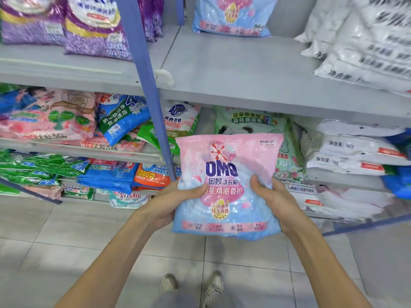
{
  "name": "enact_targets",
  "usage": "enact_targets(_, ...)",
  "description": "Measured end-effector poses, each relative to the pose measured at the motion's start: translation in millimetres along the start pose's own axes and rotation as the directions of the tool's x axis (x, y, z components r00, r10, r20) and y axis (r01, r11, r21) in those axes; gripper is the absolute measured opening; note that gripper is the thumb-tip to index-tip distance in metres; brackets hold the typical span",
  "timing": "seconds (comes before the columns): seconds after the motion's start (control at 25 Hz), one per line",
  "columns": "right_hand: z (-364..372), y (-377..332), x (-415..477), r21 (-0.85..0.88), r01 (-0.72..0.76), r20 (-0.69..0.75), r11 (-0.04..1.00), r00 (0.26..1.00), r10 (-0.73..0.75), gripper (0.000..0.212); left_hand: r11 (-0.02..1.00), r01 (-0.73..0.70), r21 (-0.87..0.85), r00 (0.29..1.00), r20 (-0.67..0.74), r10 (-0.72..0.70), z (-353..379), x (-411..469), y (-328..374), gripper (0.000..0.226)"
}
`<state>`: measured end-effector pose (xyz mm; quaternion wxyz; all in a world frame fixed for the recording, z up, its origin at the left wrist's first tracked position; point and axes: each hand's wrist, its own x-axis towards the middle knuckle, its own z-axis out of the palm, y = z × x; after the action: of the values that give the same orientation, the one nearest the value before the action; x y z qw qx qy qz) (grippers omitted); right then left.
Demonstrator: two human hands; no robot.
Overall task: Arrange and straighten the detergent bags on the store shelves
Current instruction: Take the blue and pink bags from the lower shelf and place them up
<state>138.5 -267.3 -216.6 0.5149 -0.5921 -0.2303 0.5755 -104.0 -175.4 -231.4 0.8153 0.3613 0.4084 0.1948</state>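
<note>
Between the left grip and the right grip, out in front of the shelves and above the tiled floor, a pink and blue OMO bag is held upright with its printed face toward the person. Each grip closes on one side edge of the lower half: the thumb lies on the front, and the other fingers go behind the bag, where I cannot see them. I think both grips are used because the bag is soft, and its powder would sag if only one corner carried it. The bag touches no shelf and is lower than the upper shelf. At the back of that shelf sits a matching bag, so this is probably where the held one belongs. A blue post passes just left of the held bag. Farther out are white bags on the right and purple bags on the left. The mixed bags below lie crooked, so much arranging seems not yet done.
</note>
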Motion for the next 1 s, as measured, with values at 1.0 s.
enact_targets(1.0,31.8,-283.5,89.9,-0.038,0.560,-0.053,0.828,0.826,-0.561,0.022,0.763,-0.628,0.155,0.721,-0.254,0.645,93.6,54.5,288.8,0.024)
